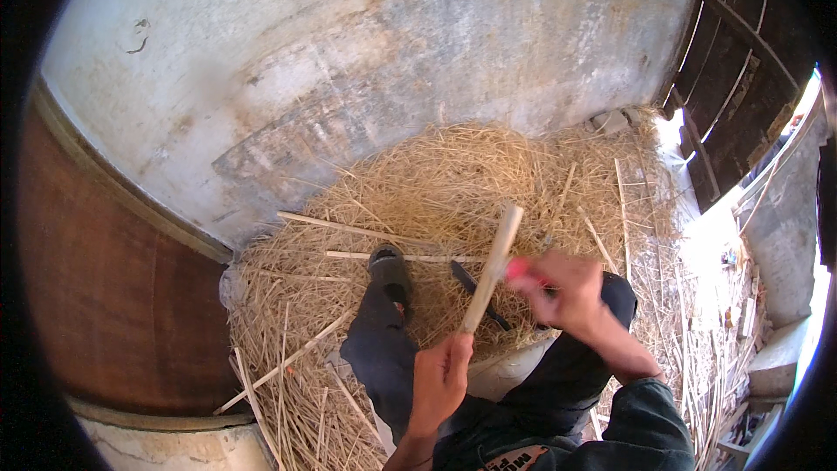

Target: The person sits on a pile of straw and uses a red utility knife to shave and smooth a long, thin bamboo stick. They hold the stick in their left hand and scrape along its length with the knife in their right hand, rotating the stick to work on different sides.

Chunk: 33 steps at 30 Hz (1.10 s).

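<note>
My left hand (pixel 440 379) is closed round the lower end of a pale wooden stick (pixel 493 266), perhaps bamboo, which slants up and away from me. Closed as well, my right hand (pixel 571 290) grips a red-handled tool (pixel 520 269) beside the stick's upper half. Motion smears this hand, and the tool's working end is too blurred to make out; it appears to meet the stick. Below and behind the stick, a dark, long flat tool (pixel 464 276) lies on the straw between my legs, partly hidden by the stick.
Straw and shavings (pixel 436 170) cover the floor, with several pale strips (pixel 366 228) scattered over them. A stained wall (pixel 392 61) rises ahead. At left is a brown panel (pixel 113 270); at far right stands a dark plank door (pixel 741 52). My shod foot (pixel 390 272) rests in the straw.
</note>
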### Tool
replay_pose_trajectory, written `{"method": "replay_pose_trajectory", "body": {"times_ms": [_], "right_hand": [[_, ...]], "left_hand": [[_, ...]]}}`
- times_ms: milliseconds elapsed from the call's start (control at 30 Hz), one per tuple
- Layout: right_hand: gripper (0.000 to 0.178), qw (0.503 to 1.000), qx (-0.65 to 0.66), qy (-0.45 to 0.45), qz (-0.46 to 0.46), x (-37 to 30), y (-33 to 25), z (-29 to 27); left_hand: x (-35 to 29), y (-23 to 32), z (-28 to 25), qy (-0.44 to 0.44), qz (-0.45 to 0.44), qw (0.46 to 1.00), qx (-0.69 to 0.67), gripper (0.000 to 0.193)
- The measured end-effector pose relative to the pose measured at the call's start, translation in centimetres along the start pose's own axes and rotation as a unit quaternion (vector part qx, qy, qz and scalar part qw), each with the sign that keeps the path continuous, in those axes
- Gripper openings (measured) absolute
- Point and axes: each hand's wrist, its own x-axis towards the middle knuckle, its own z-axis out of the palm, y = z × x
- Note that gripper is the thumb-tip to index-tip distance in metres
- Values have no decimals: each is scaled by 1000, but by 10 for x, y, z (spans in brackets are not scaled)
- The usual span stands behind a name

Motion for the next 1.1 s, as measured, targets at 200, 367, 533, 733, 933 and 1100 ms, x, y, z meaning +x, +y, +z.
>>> {"method": "replay_pose_trajectory", "body": {"times_ms": [200,367,533,733,933,1100], "right_hand": [[19,975,2,105,194,38,37,-43],[20,995,83,-10,53,10,9,-17],[26,996,71,-31,-31,-5,-22,7],[30,997,47,-22,-57,-8,-25,13],[33,998,12,-12,-66,-8,-24,12],[34,996,-7,0,-89,-3,-23,5]], "left_hand": [[-36,-16,1,-45,-34,998,-5,35],[-12,-9,-8,-9,-37,999,-6,38],[-3,9,-5,14,34,998,41,38],[-2,7,4,37,81,992,87,27],[-3,5,8,54,91,988,111,29],[-5,9,6,50,91,987,121,30]]}}
